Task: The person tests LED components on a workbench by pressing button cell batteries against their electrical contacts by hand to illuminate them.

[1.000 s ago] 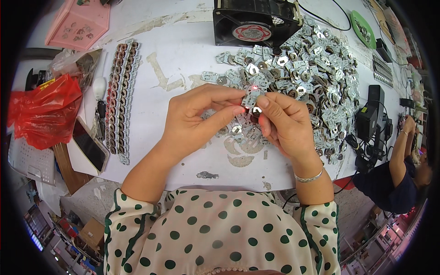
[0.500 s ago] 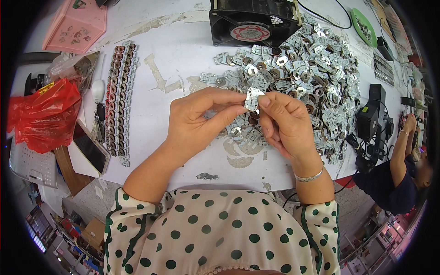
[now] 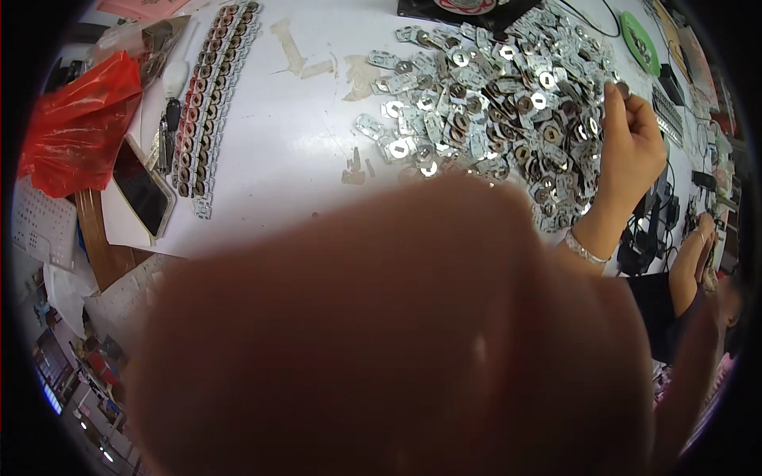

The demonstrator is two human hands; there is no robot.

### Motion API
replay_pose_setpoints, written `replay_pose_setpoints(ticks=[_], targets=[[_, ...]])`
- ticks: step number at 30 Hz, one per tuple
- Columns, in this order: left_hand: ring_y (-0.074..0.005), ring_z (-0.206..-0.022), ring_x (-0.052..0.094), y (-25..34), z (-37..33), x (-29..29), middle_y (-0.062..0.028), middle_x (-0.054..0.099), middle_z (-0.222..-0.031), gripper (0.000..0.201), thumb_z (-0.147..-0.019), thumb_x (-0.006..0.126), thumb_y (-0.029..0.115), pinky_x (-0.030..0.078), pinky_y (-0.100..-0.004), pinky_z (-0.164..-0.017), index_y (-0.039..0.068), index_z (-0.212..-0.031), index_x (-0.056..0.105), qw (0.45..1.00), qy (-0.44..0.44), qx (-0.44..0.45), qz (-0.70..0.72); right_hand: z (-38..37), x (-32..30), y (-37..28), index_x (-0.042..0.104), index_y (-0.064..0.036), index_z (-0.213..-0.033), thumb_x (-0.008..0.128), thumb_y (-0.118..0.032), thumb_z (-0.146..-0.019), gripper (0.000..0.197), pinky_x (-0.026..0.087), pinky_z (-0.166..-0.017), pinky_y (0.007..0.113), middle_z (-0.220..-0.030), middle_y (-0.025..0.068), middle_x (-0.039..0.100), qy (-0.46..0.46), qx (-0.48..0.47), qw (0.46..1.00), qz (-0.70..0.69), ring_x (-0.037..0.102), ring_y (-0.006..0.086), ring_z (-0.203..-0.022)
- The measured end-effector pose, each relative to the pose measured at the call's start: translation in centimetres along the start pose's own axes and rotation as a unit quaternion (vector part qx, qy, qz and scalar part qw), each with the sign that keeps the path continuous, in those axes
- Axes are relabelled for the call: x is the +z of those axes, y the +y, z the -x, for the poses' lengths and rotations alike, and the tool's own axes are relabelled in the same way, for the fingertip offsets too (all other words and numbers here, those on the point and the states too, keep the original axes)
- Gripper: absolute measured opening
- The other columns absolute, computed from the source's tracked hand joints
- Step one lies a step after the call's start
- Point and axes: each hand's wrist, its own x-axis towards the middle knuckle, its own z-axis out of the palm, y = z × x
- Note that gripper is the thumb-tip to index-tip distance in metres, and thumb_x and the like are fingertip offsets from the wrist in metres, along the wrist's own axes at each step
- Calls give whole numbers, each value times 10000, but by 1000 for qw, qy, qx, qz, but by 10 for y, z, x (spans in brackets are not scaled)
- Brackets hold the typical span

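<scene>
A wide heap of small silvery metal plates and brown rings (image 3: 492, 103) lies on the white table (image 3: 294, 151). My right hand (image 3: 631, 151) is raised at the heap's right edge, fingers pinched together on a small dark part at its tips. A large blurred skin-coloured shape (image 3: 397, 341), my left hand or forearm held very close to the camera, fills the lower middle of the view. It hides the near table and my body, and its fingers cannot be made out.
A strip of ring parts in rows (image 3: 210, 87) runs along the left. Beside it lie a phone (image 3: 143, 186) and a red plastic bag (image 3: 75, 119). A black fan (image 3: 468, 6) stands at the far edge. Another person's arm (image 3: 690, 262) is at the right.
My hands, joined over a small part in front of me, have separated. The right went to the heap's right edge; the left rose up against the camera. The view tilted down toward the table.
</scene>
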Motion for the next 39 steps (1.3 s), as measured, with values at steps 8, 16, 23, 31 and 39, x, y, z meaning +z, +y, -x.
replay_pose_setpoints(ticks=[8, 16, 23, 31, 39], targets=[[-240, -803, 629, -1, 18, -43, -64, 661, -1052, 587, -902, 615, 224, 516, -332, -744, 93, -1361, 273, 974, -56, 198, -99, 23, 27, -8, 693, 15, -932, 714, -184, -876, 208, 384, -556, 173, -664, -39, 593, -25, -55, 981, -183, 476, 11, -623], [-173, -793, 602, -42, 74, 5, -86, 647, -876, 261, -848, 653, 42, 464, -256, -751, -27, -1098, 623, 932, 143, -294, -159, 38, 23, -21, 677, 13, -930, 687, -133, -898, 150, 372, -539, 157, -690, -27, 594, -68, -70, 974, -202, 467, 6, -601], [-343, -962, 608, -162, 131, 36, -160, 666, -984, 409, -798, 718, 251, 486, -441, -796, 44, -1129, 595, 826, -58, -473, -301, 49, 23, -34, 663, 8, -914, 687, -100, -881, 115, 434, -535, 199, -699, 44, 634, -120, -146, 965, -183, 551, 68, -573], [-321, -975, 642, -177, 138, 28, -179, 664, -1048, 666, -676, 835, 357, 502, -387, -849, 34, -1199, 578, 774, -57, -620, -115, 48, 21, -36, 656, 14, -916, 676, -72, -875, 97, 460, -534, 225, -724, 71, 643, -124, -177, 963, -158, 602, 105, -590], [-181, -784, 587, -170, 138, 27, -128, 657, -924, 560, -702, 796, 256, 490, -298, -735, 6, -1171, 623, 802, -40, -595, -21, 52, 24, -40, 654, 14, -903, 674, -63, -873, 85, 449, -515, 229, -697, 71, 631, -145, -188, 954, -183, 592, 114, -565]])
